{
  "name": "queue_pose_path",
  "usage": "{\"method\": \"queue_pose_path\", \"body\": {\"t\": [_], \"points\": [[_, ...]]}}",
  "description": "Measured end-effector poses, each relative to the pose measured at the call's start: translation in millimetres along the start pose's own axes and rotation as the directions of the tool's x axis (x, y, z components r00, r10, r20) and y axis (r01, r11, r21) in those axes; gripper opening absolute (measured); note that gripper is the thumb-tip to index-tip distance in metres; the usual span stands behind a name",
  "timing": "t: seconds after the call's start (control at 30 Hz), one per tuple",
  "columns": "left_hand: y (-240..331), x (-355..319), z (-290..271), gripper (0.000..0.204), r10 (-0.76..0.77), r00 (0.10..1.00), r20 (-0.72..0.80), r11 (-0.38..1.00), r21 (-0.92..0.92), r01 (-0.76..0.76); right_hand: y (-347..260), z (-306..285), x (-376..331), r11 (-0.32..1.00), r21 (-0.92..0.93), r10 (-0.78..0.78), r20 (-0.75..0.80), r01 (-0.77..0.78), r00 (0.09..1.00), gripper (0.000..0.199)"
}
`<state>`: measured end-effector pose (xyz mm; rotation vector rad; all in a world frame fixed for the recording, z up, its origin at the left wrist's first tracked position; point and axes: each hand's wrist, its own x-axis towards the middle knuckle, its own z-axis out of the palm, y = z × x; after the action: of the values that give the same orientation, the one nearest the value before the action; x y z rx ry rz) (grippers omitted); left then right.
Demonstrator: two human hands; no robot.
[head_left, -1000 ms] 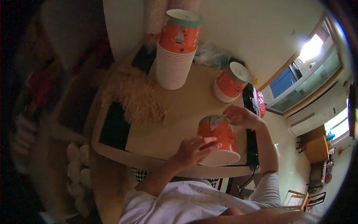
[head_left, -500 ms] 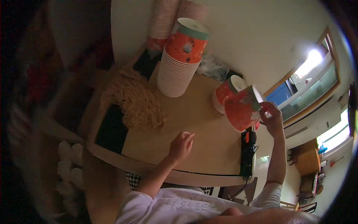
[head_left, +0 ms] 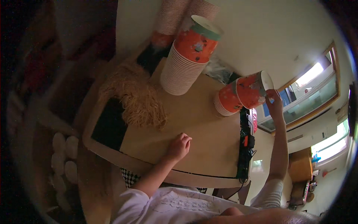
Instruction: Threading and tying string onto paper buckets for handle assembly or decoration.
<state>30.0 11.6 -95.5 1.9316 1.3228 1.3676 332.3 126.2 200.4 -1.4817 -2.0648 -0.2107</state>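
Note:
At the right side of the table, my right hand (head_left: 273, 98) grips the base rim of an orange-red paper bucket (head_left: 251, 89) with a green band. The bucket is tilted, its mouth over the base of a short upside-down bucket stack (head_left: 228, 100). Whether it is seated there I cannot tell. My left hand (head_left: 179, 146) hovers over the near middle of the brown tabletop (head_left: 201, 127), fingers curled in with nothing visible in them. A tall stack of nested buckets (head_left: 184, 69) stands upside down farther back.
A heap of straw-coloured shredded filler (head_left: 140, 99) covers the table's left part. More bucket stacks (head_left: 171, 18) rise behind, beside a clear plastic bag (head_left: 219, 70). A black power strip (head_left: 244, 149) with a cable runs along the right edge. Pale rounded objects (head_left: 65, 147) sit lower left.
My right hand has raised the bucket and brought it over the short stack, its mouth now at the stack's base. The left hand's fingers have curled in more. The view has shifted slightly.

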Motion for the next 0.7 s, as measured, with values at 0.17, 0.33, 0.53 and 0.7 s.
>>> {"method": "queue_pose_path", "body": {"t": [0.17,0.33,0.53,0.7], "points": [[4,2,-1,0.007,-0.024,1.0,-0.002,1.0,0.02,0.024,33,17,8,0.999,0.05,-0.016,0.022,0.015,1.0,0.025],[-1,1,4,0.007,-0.008,1.0,-0.027,1.0,0.002,0.008,46,36,14,0.994,0.099,-0.059,0.06,0.053,0.996,0.021],[0,1,3,0.006,-0.024,0.999,-0.034,1.0,-0.013,0.024,50,62,15,0.993,0.065,-0.102,0.075,0.097,0.992,0.017],[11,5,-7,0.006,-0.003,0.999,-0.035,0.999,0.038,0.004,57,74,12,0.993,0.078,-0.092,0.077,0.086,0.993,0.019]]}}
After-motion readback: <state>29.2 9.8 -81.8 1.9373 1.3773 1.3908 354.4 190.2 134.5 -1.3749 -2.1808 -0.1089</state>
